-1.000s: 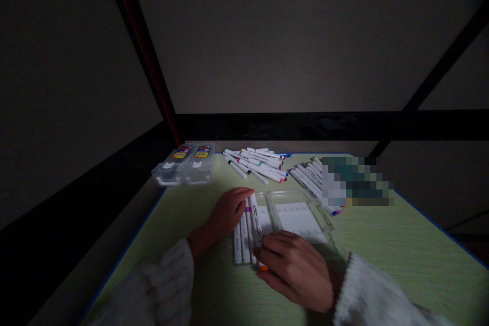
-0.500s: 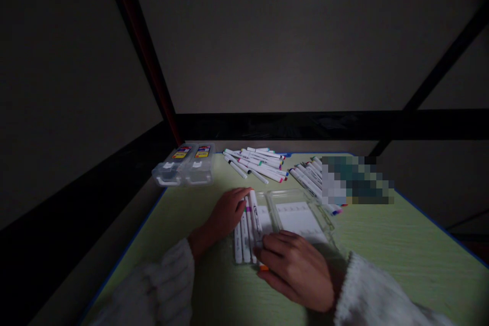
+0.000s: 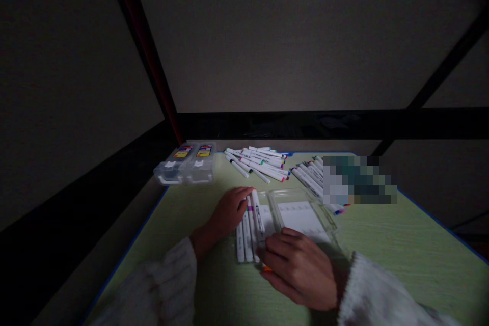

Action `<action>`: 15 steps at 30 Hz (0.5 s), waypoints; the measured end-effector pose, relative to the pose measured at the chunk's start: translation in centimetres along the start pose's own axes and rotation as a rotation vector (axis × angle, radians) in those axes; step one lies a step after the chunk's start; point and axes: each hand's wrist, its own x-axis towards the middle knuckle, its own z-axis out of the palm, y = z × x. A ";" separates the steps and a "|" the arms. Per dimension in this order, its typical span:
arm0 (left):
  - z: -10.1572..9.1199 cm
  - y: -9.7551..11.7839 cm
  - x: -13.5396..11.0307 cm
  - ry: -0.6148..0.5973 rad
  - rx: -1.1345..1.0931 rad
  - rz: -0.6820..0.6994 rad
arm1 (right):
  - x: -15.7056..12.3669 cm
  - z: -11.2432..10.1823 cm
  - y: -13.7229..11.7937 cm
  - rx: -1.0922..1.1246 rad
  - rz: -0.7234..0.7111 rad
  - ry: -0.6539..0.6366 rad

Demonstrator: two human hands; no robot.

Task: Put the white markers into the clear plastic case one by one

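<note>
An open clear plastic marker case (image 3: 272, 209) lies on the table, its lid folded out to the right with a white card (image 3: 301, 216) in it. Several white markers (image 3: 247, 239) stand side by side in its left part. My left hand (image 3: 229, 212) has its fingers closed at the far end of a white marker (image 3: 258, 214), over the case. Around the near end, by an orange tip, my right hand (image 3: 300, 267) is closed. The right fingers hide part of the marker's lower half.
Two closed clear cases (image 3: 200, 168) with yellow labels stand at the back left of the green table (image 3: 385, 244). A loose pile of markers (image 3: 263, 163) lies at the back middle. More markers (image 3: 309, 181) are on the right, beside a pixelated patch.
The view has shifted slightly, moving everything a little to the right. Both hands keep their hold on the marker over the case, with hardly any other movement.
</note>
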 end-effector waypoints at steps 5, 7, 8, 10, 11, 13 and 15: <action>0.1 0.0 -0.1 0.008 -0.003 -0.007 | 0.1 0.0 0.0 -0.002 -0.005 0.038; 0.0 0.1 -0.1 0.015 -0.013 -0.006 | 0.1 0.0 0.0 -0.011 -0.001 0.047; 0.0 0.1 -0.1 0.019 -0.020 -0.006 | 0.2 0.0 0.1 -0.016 0.001 0.051; 0.0 0.2 -0.1 0.029 -0.035 -0.005 | 0.2 -0.1 0.1 -0.024 0.010 0.066; 0.0 0.2 -0.1 0.035 -0.044 -0.005 | 0.2 -0.2 0.2 -0.024 0.008 0.068; 0.0 0.2 0.0 0.050 -0.058 -0.004 | 0.2 -0.4 0.2 -0.019 0.009 0.071; 0.1 0.2 0.0 0.071 -0.068 -0.004 | 0.2 -0.5 0.3 -0.016 0.006 0.090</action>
